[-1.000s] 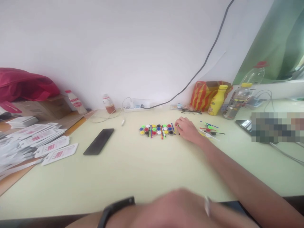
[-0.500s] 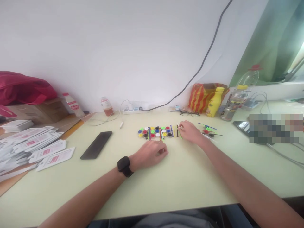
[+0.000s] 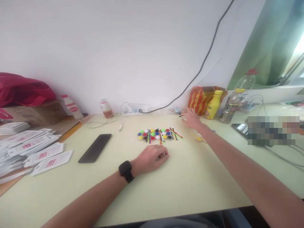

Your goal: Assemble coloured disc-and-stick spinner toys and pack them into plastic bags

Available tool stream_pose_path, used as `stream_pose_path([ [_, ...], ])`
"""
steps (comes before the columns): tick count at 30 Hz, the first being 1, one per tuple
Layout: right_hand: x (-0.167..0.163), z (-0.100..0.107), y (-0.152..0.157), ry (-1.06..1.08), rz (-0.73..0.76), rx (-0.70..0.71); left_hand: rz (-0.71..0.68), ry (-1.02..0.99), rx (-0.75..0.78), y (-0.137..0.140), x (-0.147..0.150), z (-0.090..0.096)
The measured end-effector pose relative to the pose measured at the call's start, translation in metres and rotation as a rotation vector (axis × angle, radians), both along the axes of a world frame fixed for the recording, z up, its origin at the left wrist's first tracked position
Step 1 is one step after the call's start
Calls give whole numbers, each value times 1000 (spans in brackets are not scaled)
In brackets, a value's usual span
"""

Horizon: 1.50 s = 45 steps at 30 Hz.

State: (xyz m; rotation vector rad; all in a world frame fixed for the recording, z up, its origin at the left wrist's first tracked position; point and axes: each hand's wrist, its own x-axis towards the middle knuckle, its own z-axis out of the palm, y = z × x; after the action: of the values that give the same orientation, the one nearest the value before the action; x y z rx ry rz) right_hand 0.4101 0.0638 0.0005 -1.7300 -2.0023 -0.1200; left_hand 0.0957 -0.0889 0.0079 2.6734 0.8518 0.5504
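Head view: paint pots (image 3: 155,134) with coloured sticks (image 3: 174,133) across them, grouped mid-bench (image 3: 147,190) for reach. Left hand (image 3: 152,156) rests before them, loosely curled, empty. Right hand (image 3: 191,117), open, empty, reaches near eyeglasses (image 3: 180,114). Phone (image 3: 95,148) lies aside.

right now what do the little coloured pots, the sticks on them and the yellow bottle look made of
Coloured pots: likely plastic; bright, uniform caps. Sticks: probably thin moulded plastic in solid colours, though too small to be sure. Yellow bottle: seemingly opaque plastic with a slight sheen.
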Motion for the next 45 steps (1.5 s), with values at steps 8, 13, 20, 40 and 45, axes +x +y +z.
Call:
stream_pose_path([
  [8,-2,11,36,-72,-27,37,4,-24,16,-2,-2,0],
  [13,13,35,35,-82,-40,70,68,-134,-34,-1,-1,1],
  [20,1,14,37,-140,-32,-92,56,-129,-23,-1,-2,-1],
  [40,-9,72,-114,870,151,380,192,-467,-292,-5,1,22],
  [45,-59,41,-157,1220,293,158,144,-546,-728,-14,10,24],
])
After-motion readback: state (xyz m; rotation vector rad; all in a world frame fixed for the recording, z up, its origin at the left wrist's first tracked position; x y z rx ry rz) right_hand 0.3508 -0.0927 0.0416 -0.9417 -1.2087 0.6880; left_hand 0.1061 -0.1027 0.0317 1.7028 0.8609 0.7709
